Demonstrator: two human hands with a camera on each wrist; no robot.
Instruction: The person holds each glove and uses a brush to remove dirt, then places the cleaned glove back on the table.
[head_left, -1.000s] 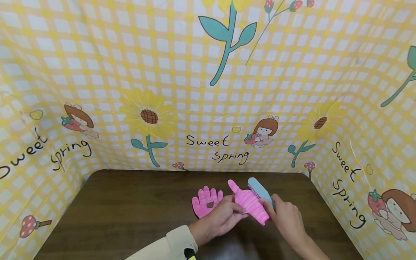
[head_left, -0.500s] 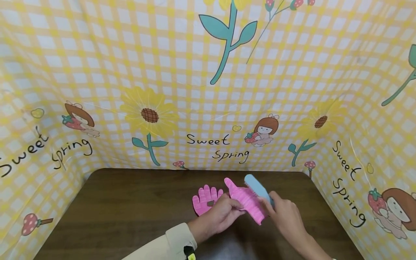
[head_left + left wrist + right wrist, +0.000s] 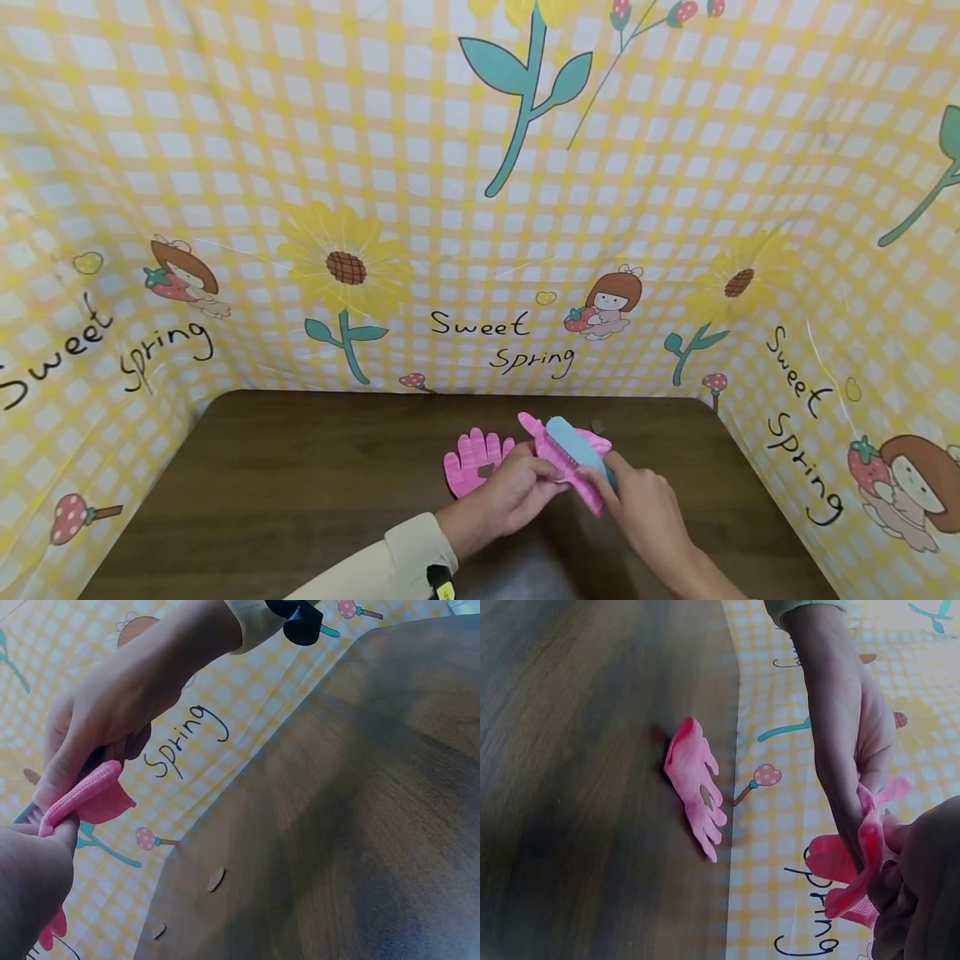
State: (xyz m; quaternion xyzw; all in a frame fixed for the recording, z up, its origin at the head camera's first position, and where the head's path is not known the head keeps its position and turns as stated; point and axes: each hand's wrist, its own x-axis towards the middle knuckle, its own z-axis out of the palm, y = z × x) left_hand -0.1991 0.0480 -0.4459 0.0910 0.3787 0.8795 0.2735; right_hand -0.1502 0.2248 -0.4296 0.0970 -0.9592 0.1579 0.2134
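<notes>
In the head view, my left hand (image 3: 517,492) pinches a pink knitted glove (image 3: 547,450) between thumb and fingers, above the table. My right hand (image 3: 647,502) grips the handle of a light-blue brush (image 3: 576,440). Its bristles lie against the glove, which is bunched and folded beneath it. The right wrist view shows the held glove (image 3: 871,836) between both hands; the brush is hidden there. Flat on the table left of my hands lies a second pink glove (image 3: 467,463), with a brown patch (image 3: 706,796) on it.
Small flat brown pieces (image 3: 216,879) lie on the dark wooden table (image 3: 300,483); their kind is unclear. One brown piece (image 3: 597,426) shows behind the brush. A yellow checked cloth (image 3: 465,250) with printed figures hangs around the back and sides of the table.
The brush has moved left and down over the held glove, which now bunches under it. A small brown piece has come into view behind it. My left hand keeps its pinch.
</notes>
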